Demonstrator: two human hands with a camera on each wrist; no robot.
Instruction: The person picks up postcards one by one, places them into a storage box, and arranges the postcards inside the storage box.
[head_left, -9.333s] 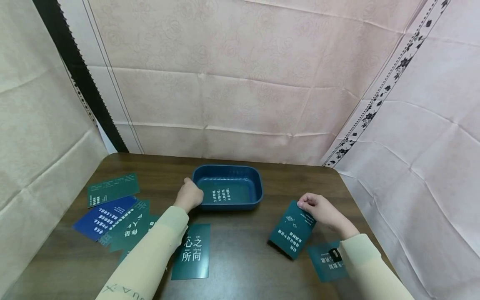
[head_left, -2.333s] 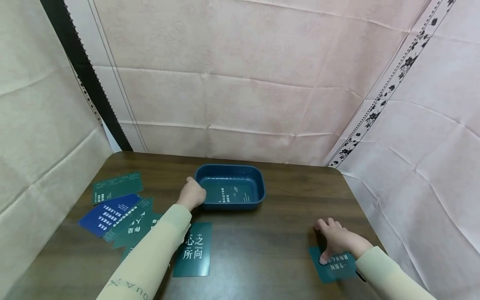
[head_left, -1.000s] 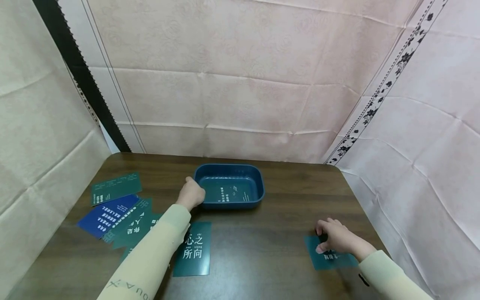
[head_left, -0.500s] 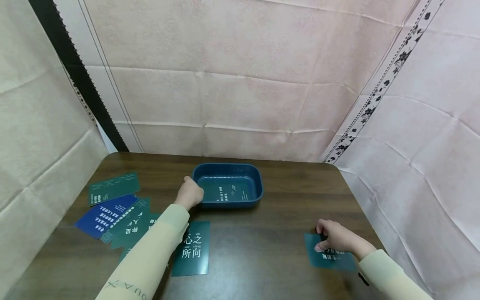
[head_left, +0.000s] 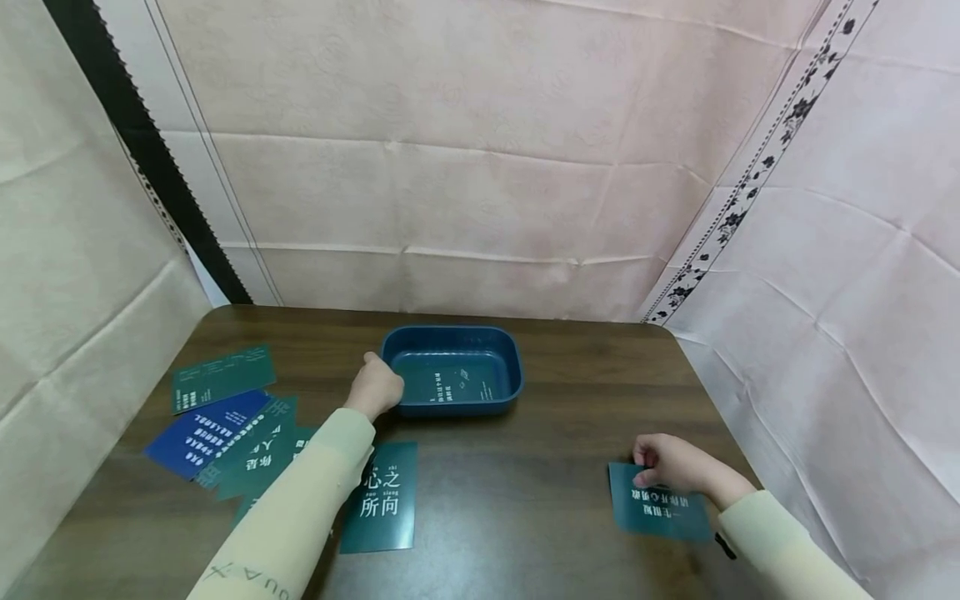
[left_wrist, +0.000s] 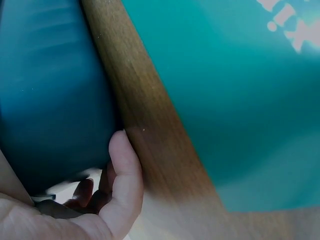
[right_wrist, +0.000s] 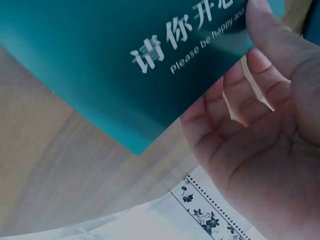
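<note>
My left hand [head_left: 374, 388] grips the left end of a dark blue rectangular tray [head_left: 453, 410]. In the left wrist view the thumb and fingers [left_wrist: 127, 175] wrap the tray's end. A teal card with white print [head_left: 453, 382] lies inside the tray. At the right of the table my right hand [head_left: 681, 463] pinches the edge of another teal card [head_left: 654, 521]. The right wrist view shows this card [right_wrist: 100, 75] tilted, its near corner above the table, the thumb on its printed face and the fingers behind.
At the left of the wooden table [head_left: 517, 500], several green cards [head_left: 225, 377] and a blue card [head_left: 208, 433] lie overlapping. A teal card [head_left: 382, 508] lies in front of the tray, partly behind my left sleeve. Pale cloth [head_left: 487, 208] hangs around the table.
The card my right hand held earlier now lies in the tray. My right hand has since moved to the right-hand card, shifted it slightly away and pinched its edge. My left hand stays on the tray.
</note>
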